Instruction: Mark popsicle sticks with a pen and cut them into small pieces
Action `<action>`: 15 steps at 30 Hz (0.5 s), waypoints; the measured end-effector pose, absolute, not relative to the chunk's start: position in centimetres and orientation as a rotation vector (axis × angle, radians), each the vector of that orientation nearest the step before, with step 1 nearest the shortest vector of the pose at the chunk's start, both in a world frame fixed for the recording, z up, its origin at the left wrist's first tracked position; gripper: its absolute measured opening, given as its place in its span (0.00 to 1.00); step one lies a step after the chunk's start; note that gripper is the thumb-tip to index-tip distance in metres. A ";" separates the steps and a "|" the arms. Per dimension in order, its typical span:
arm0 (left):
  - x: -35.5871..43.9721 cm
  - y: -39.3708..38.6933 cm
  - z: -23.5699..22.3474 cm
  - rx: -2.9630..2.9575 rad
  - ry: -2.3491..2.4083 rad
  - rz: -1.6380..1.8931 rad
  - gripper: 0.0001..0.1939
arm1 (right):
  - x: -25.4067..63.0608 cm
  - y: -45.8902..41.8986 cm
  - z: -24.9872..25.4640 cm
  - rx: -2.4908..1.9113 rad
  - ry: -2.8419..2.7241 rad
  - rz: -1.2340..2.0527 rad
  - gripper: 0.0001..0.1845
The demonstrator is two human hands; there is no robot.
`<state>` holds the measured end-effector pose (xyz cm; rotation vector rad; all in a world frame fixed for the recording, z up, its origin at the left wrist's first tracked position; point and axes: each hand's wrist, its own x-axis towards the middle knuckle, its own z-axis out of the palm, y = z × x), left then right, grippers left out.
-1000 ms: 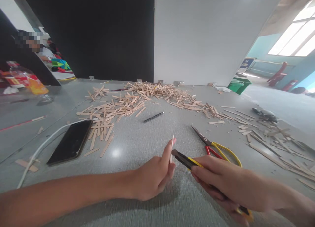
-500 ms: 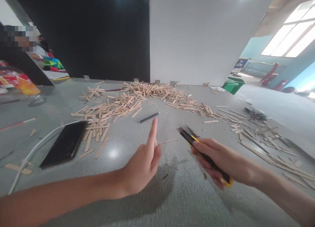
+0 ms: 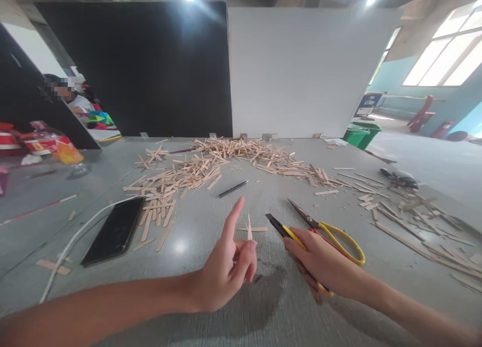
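The grey tabletop (image 3: 203,214) spreads out before me, with a black panel (image 3: 150,66) and a white panel (image 3: 301,71) standing along its far side. Across the middle sprawls my heap of wooden sticks (image 3: 241,150), thinning out towards both sides. In come my hands: the left hand (image 3: 230,269) has its forefinger raised, the thumb pinching against the curled fingers; the right hand (image 3: 320,259) is wrapped round a handle. Off to the left lies the phone (image 3: 115,231); just beyond my right hand, the scissors (image 3: 312,221). That handle belongs to the yellow-and-black cutter (image 3: 280,228), pointing away, tip apart from the wood. Farther out, a dark pen (image 3: 233,188). Behind my left fingers lies one loose stick (image 3: 260,229). And pinched upright there, a pale sliver (image 3: 249,232), its top frayed!
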<state>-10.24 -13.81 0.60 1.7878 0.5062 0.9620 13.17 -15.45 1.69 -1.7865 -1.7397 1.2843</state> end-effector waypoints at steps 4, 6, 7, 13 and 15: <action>-10.3 -13.8 0.5 1.800 0.477 0.960 0.37 | 12.9 -15.7 1.4 -1.789 -1.761 1.198 0.15; -10.4 -13.8 0.2 1.817 0.468 0.941 0.36 | 12.9 -15.6 1.1 -1.785 -1.758 1.187 0.15; -10.4 -13.8 0.1 1.827 0.467 0.931 0.36 | 13.0 -15.5 0.9 -1.774 -1.733 1.211 0.15; -10.4 -14.0 -0.3 1.901 0.541 0.875 0.36 | 13.4 -14.6 -0.2 -1.599 -1.435 1.516 0.17; -10.3 -13.9 -0.2 1.949 0.626 0.845 0.35 | 13.4 -14.6 -0.3 -1.585 -1.443 1.508 0.18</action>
